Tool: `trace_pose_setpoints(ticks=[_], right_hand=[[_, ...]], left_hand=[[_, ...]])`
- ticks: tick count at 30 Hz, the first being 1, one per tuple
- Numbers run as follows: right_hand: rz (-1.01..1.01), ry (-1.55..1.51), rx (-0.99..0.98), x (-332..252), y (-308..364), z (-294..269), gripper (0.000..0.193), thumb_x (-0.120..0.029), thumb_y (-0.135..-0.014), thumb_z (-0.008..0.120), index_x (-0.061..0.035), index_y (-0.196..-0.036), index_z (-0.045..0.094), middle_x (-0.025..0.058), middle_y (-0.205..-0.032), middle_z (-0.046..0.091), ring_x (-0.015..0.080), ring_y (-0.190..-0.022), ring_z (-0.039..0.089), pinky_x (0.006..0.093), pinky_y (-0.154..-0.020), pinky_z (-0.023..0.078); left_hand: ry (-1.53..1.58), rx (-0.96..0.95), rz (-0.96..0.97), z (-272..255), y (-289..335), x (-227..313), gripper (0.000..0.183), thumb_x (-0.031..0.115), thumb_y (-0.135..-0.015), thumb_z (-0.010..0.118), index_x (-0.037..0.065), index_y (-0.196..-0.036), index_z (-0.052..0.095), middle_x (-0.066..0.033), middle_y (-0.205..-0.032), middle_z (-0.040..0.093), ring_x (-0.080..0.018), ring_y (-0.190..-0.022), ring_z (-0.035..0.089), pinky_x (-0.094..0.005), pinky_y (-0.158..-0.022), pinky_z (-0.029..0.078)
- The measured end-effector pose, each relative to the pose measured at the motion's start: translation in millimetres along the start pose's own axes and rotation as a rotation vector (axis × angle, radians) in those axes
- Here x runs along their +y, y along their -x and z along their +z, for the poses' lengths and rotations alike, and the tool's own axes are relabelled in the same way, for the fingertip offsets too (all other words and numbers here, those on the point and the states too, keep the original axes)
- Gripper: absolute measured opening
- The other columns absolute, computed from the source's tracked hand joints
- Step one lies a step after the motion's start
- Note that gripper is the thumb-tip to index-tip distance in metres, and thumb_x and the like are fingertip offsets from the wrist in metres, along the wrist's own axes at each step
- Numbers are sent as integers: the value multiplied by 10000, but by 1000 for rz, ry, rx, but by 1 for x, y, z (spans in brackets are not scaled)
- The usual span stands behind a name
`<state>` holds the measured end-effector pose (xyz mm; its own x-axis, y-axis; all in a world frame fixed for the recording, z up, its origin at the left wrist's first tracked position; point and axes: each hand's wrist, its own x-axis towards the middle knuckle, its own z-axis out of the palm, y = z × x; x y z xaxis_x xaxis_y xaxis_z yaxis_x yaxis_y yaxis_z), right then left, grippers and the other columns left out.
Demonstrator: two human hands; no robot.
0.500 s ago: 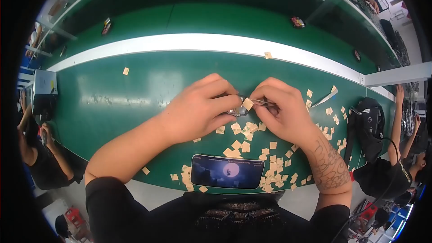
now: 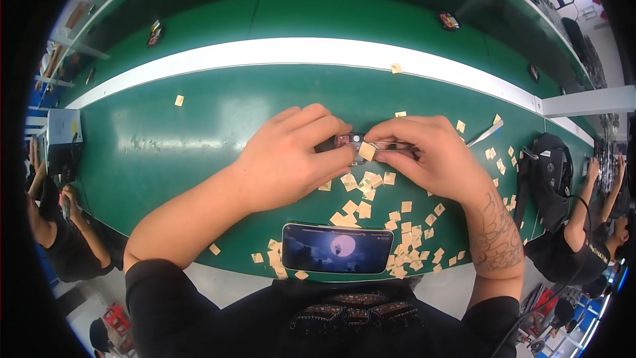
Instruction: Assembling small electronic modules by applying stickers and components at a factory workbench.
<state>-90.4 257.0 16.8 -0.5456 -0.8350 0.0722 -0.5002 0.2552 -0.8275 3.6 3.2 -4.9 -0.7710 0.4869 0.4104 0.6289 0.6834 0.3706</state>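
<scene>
My left hand is closed around a small dark device with a reddish part and a round white spot; my fingers cover much of it. Close on its right, my right hand pinches thin metal tweezers, partly hidden by the fingers. A beige square sticker sits at the tweezers' tip, over the device's right end. I cannot tell whether it touches the device. More beige squares lie scattered below and to the right of my hands.
A phone with a lit screen lies near the table's front edge. To the right are a black bag and a curled pale strip. Beyond a white rail, small parts sit on a green belt. Other people work on both sides.
The device has turned in my left hand, showing its reddish part and white spot. My right hand has shifted slightly right, with the sticker still at the tweezers' tip. The view has moved a little.
</scene>
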Motion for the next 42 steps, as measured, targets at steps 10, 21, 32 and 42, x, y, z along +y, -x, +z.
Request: trace_pose_setpoints(ticks=[10, 21, 32, 42], right_hand=[[39, 145, 141, -18, 2, 24, 188, -40, -944, 758, -31, -1129, 729, 148, -954, 718, 378, -843, 722, 448, -732, 580], [72, 164, 196, -19, 2, 33, 214, -55, -937, 780, -39, -1144, 728, 132, -948, 726, 366, -787, 715, 429, -688, 569], [191, -7, 263, -13, 3, 38, 212, -34, -924, 810, -3, -1129, 768, 110, -890, 710, 208, -654, 658, 334, -607, 517], [140, 143, 258, -24, 3, 39, 160, -31, -905, 773, -10, -1061, 799, 162, -922, 732, 384, -793, 716, 456, -715, 579]], left_hand=[[-2, 4, -20, 3, -4, 3, 287, 180, -775, 886, 88, -1014, 757, -67, -1055, 668, -280, -967, 658, -413, -828, 574], [120, 40, -92, 2, -3, 2, 405, 127, -724, 925, 68, -1053, 696, -74, -1077, 709, -310, -968, 668, -420, -840, 575], [136, 53, -120, 3, -5, 6, 442, 166, -765, 940, 60, -1086, 655, -86, -986, 673, -326, -935, 652, -434, -813, 557], [130, 49, -127, 5, -3, 10, 473, 156, -773, 940, 46, -1120, 639, -104, -986, 659, -335, -913, 640, -443, -766, 536]])
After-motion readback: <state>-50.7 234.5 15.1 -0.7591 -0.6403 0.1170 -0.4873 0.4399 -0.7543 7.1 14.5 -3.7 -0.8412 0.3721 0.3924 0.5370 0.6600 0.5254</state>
